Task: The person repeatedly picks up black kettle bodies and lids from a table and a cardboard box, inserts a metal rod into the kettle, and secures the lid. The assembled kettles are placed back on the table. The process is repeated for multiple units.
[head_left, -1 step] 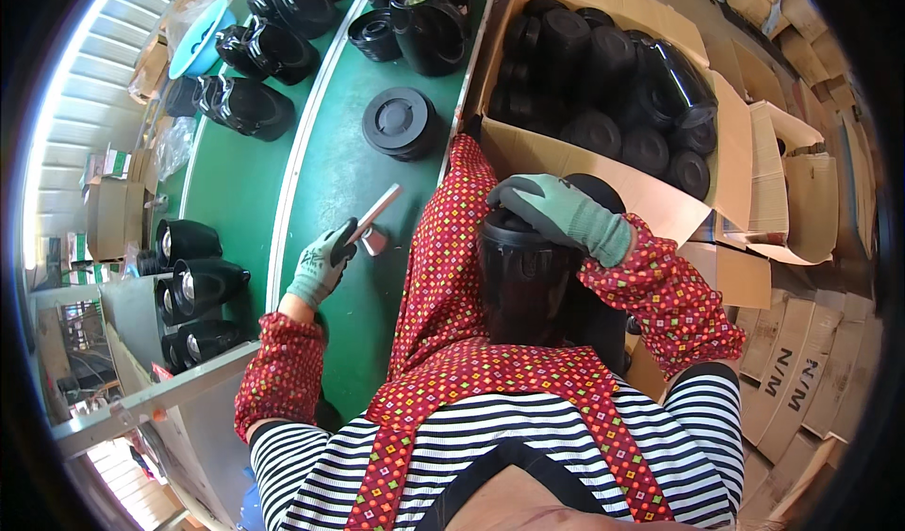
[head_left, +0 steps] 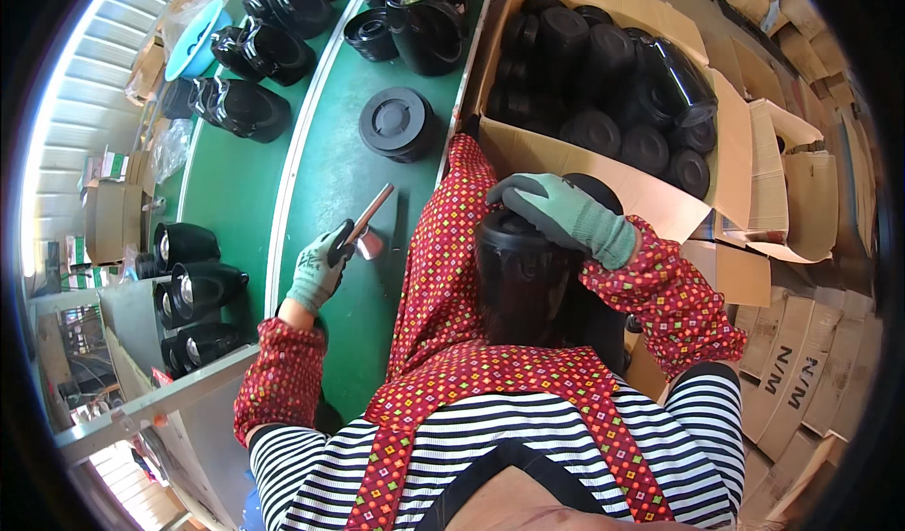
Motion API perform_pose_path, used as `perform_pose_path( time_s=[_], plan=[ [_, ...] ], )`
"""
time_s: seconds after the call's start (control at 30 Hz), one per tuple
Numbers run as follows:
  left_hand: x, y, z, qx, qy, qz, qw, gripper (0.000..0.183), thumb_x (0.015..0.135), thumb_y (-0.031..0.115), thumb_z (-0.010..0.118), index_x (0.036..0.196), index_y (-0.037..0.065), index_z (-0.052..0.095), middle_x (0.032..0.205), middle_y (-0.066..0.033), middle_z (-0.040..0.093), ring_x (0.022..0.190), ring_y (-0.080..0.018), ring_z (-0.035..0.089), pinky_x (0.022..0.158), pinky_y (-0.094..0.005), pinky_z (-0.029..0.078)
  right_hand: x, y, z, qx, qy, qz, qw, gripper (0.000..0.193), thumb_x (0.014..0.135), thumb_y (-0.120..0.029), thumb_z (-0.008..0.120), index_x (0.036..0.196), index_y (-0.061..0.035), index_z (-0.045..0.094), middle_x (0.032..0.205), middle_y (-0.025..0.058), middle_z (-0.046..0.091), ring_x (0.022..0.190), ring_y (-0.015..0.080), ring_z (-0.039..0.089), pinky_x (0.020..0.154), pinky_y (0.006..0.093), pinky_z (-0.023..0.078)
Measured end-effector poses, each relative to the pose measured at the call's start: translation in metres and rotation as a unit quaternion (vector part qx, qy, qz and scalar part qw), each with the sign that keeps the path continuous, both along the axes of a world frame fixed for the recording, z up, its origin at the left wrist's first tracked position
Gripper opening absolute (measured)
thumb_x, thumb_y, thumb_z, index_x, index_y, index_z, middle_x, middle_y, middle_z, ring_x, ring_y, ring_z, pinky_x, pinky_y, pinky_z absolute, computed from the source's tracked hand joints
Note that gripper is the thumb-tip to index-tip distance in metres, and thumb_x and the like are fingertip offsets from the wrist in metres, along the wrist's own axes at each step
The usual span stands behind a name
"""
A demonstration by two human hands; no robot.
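My left hand (head_left: 319, 265), in a grey-green glove with dark fingertips, is closed around a slim brownish bar-shaped tool (head_left: 377, 206) over the green table. A small pale pink piece (head_left: 370, 244) shows just under the bar; whether it belongs to the tool I cannot tell. Against my lap a glossy black cylindrical container (head_left: 518, 286) stands upright. Over its top lies my gloved right hand (head_left: 570, 215), its fingers curved round the rim of the lid. Beyond my left hand, black round lids (head_left: 396, 121) sit stacked on the table.
An open cardboard box (head_left: 660, 201) full of black cylindrical parts stands at the far right. Glossy black jugs (head_left: 424, 32) line the green table's far end, more black shells (head_left: 203, 286) its left side. A blue basin (head_left: 196, 41) is far left; flattened cartons (head_left: 792, 361) lie right.
The bar in my left hand has tilted, its pale flat side giving way to a brown edge, and has shifted slightly left. My right hand stays on the container.
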State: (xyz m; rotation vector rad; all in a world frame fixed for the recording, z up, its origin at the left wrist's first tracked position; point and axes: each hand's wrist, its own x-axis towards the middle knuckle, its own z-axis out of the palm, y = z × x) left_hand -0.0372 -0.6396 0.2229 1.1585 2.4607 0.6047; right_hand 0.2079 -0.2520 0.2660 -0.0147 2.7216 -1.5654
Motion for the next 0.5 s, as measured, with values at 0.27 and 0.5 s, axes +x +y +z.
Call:
perform_pose_path(
  time_s=[0.27,0.5],
  plan=[
    [0.062,0.106,0.144,0.118,-0.066,-0.015,0.991,0.050,0.093,-0.012,0.065,0.143,-0.001,0.064,0.099,-0.0072,0.069,0.076,-0.0098,0.059,0.067,-0.0272,0.050,-0.024,0.003,0.069,0.173,0.247,-0.054,0.952,0.052,0.092,-0.027,0.075,0.142,-0.0176,0.065,0.147,0.0171,0.058,0.142,0.0388,0.049,0.121,0.0564,0.035],
    [0.069,0.189,0.203,0.171,-0.310,-0.171,0.920,0.065,0.087,0.016,0.076,0.145,-0.008,0.058,0.108,-0.0200,0.069,0.092,-0.0274,0.071,0.081,-0.0373,0.056,-0.063,0.049,0.018,0.072,0.294,0.006,0.953,0.033,0.090,-0.019,0.077,0.121,-0.0087,0.074,0.116,0.0121,0.070,0.103,0.0319,0.067,0.101,0.0470,0.050]
  ],
)
